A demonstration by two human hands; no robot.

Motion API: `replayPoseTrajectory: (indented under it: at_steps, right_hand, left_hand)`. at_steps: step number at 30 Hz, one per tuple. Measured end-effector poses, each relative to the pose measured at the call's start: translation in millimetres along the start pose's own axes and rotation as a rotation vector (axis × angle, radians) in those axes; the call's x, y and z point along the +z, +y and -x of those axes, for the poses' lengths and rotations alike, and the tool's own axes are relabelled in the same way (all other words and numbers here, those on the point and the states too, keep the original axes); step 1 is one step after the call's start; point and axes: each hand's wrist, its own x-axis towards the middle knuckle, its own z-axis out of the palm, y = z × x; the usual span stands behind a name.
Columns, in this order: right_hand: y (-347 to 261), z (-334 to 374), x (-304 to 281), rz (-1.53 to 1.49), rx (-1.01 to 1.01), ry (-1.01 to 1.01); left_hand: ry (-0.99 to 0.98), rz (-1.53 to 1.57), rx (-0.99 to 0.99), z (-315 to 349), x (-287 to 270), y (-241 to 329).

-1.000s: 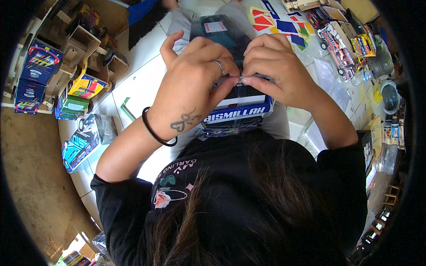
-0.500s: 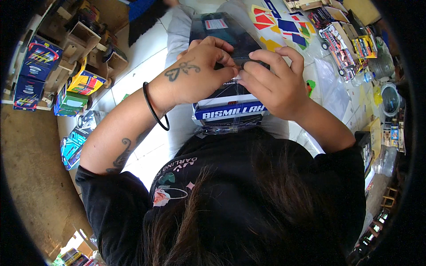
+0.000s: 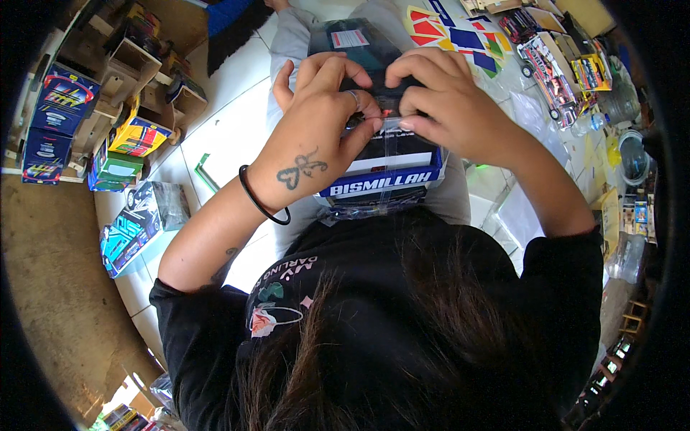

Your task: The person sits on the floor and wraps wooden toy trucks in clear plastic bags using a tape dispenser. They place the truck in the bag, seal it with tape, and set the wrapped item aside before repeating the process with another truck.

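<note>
A model truck [image 3: 381, 179] with dark, blue and white decorated panels lies between my legs. A shiny clear strip [image 3: 389, 154] runs down its near end. My left hand [image 3: 323, 108] is over the truck's left side, its thumb and index finger pinched together at the surface. Opposite it, my right hand [image 3: 449, 108] bends its fingers and thumb together close to the left fingertips. Whatever small thing the fingertips hold is too small or hidden to make out. The truck's long dark top [image 3: 359, 43] stretches away beyond my hands, with a white label on it.
Several painted model trucks and bare wooden bodies [image 3: 133, 61] are stacked at the left. A black and blue truck [image 3: 136, 230] stands on the white tiles. At the right are coloured sticker sheets [image 3: 460, 39], another model truck [image 3: 550, 79], clear plastic and a round tub [image 3: 634, 154].
My left hand has shifted right and turned, its fingers now more raised. My right hand has moved slightly right, and the fingertips of both hands are a little further apart.
</note>
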Motion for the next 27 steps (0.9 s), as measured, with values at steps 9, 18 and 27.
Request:
replayPoseTrajectory:
  at_steps: [9,18,27]
  right_hand:
    - [-7,4,-19,0.038,0.107,0.108]
    - [-18,3,18,-0.097,0.176,0.246]
    - [-21,1,22,-0.070,0.171,0.308]
  left_hand:
    - [-0.045,0.031,-0.063,3,1,-3]
    - [-0.101,-0.257,-0.049,13,-27,-12]
    - [0.011,-0.359,0.189,23,-19,5]
